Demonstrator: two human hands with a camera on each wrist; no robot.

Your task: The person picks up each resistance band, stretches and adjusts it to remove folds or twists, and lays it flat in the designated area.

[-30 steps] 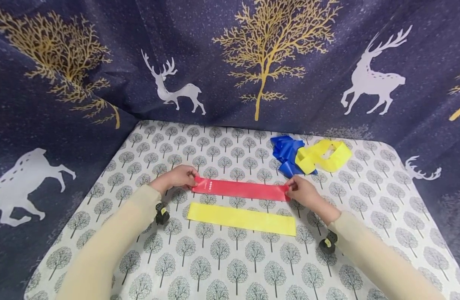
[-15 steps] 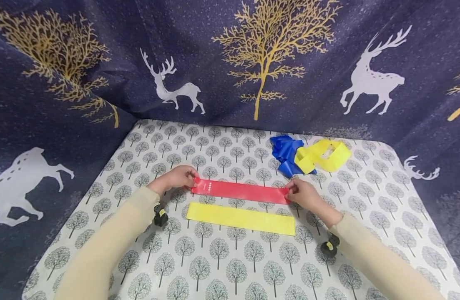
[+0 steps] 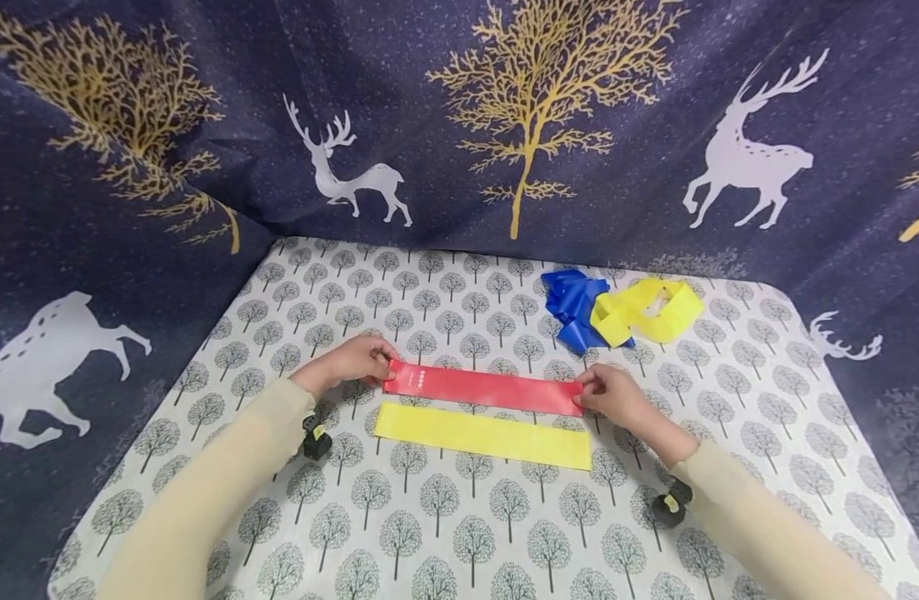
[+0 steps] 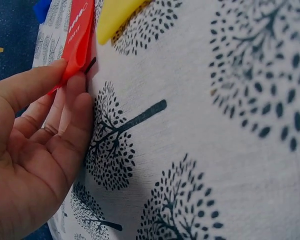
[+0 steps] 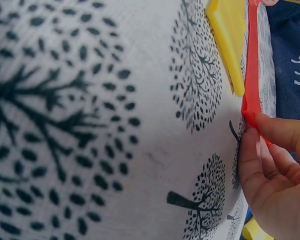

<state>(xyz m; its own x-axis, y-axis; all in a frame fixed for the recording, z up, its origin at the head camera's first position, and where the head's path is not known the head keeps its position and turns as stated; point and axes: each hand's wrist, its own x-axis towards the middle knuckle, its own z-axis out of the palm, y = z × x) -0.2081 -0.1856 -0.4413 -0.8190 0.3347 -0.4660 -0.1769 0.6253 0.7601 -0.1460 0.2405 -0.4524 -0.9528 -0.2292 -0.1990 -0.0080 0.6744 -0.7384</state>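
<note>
A red resistance band point(image 3: 485, 388) with white print at its left end stretches flat between both hands in the head view. My left hand point(image 3: 360, 359) pinches its left end between thumb and fingers; the left wrist view shows the folded loop end of the red band point(image 4: 80, 45) in that grip. At the other end, my right hand point(image 3: 615, 396) pinches the band between thumb and fingertips. Just in front of it, a flat yellow resistance band point(image 3: 481, 437) lies roughly parallel on the table, its near end also visible in the right wrist view.
A crumpled blue band point(image 3: 574, 308) and a loosely looped yellow band point(image 3: 650, 312) lie together at the back right of the table. The tree-print tablecloth point(image 3: 437, 533) runs back to a dark blue curtain point(image 3: 459, 167) with deer and trees.
The red band's right end has shifted slightly toward the front with my right hand, bringing the band nearer in line with the flat yellow one. Both hands keep their pinch.
</note>
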